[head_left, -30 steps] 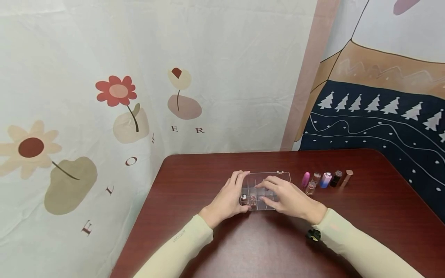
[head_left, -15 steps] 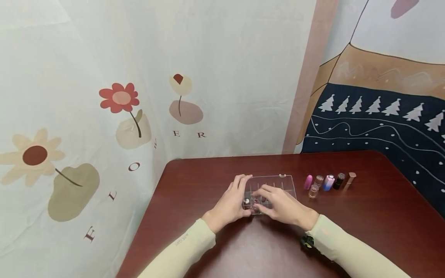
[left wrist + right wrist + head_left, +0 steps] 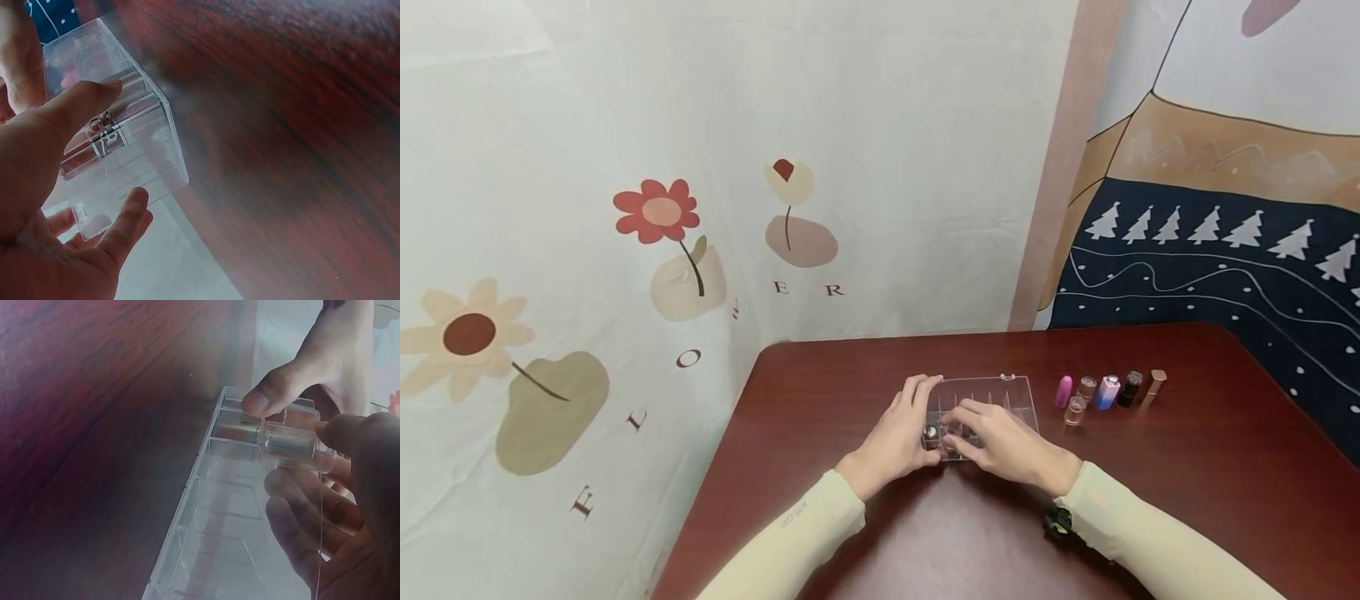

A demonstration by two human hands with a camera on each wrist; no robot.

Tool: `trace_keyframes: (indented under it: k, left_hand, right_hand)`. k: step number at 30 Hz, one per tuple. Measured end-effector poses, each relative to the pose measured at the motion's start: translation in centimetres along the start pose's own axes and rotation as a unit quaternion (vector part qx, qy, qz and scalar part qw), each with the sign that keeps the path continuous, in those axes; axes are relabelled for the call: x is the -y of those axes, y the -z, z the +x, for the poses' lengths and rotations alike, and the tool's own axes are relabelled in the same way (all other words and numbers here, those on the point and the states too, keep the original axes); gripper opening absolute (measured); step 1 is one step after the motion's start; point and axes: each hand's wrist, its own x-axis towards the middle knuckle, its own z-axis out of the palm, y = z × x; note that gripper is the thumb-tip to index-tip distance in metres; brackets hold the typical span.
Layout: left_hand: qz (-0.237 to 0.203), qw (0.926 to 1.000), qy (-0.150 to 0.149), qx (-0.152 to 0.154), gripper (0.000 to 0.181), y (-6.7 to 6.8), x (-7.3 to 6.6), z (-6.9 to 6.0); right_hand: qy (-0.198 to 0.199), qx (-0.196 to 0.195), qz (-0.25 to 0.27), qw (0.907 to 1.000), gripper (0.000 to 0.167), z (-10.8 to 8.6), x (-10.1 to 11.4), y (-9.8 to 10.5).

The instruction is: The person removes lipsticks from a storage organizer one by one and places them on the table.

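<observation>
A clear divided organizer box (image 3: 1021, 395) stands on the table in the head view. My left hand (image 3: 887, 435) grips its left end, thumb along the near wall and fingers at the far side. Over the compartments, my right hand (image 3: 1009, 443) has its thumb and fingers around a lipstick in a clear, cylindrical case (image 3: 289, 445), seen in the right wrist view at the box's open top. A dark lipstick with a pale round top (image 3: 931, 432) occupies the leftmost compartment. My right fingers partly hide the middle of the box.
Right of the box, several lipsticks stand together: a pink one (image 3: 1064, 391), a clear-cased one (image 3: 1075, 411), a pink-and-blue one (image 3: 1107, 392), a black one (image 3: 1130, 389) and a rose-gold one (image 3: 1153, 387). A printed curtain (image 3: 895, 250) hangs behind the dark red table (image 3: 820, 383).
My right hand has moved left across the box, from the middle compartments to the clear-cased lipstick near the left end. My left hand keeps its grip on the box.
</observation>
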Motion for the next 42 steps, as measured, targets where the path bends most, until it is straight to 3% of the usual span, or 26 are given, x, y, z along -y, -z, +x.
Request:
trace_keyframes:
  k: [17,25,42]
  left_hand:
    - [0.017,0.9998,-0.008,-0.01,0.127,-0.07,0.23,-0.07]
    - [0.006,0.9999,-0.005,-0.011,0.125,-0.19,-0.04,-0.23]
    - [0.009,0.9999,0.001,-0.009,0.127,-0.39,-0.07,0.08]
  right_hand:
    - [-0.024,0.018,0.023,0.9993,0.018,0.72,0.46,0.19]
    - [-0.033,0.027,0.03,0.9987,0.019,0.54,0.59,0.36]
    - [-0.009,0.027,0.013,0.9995,0.023,0.41,0.23,0.8]
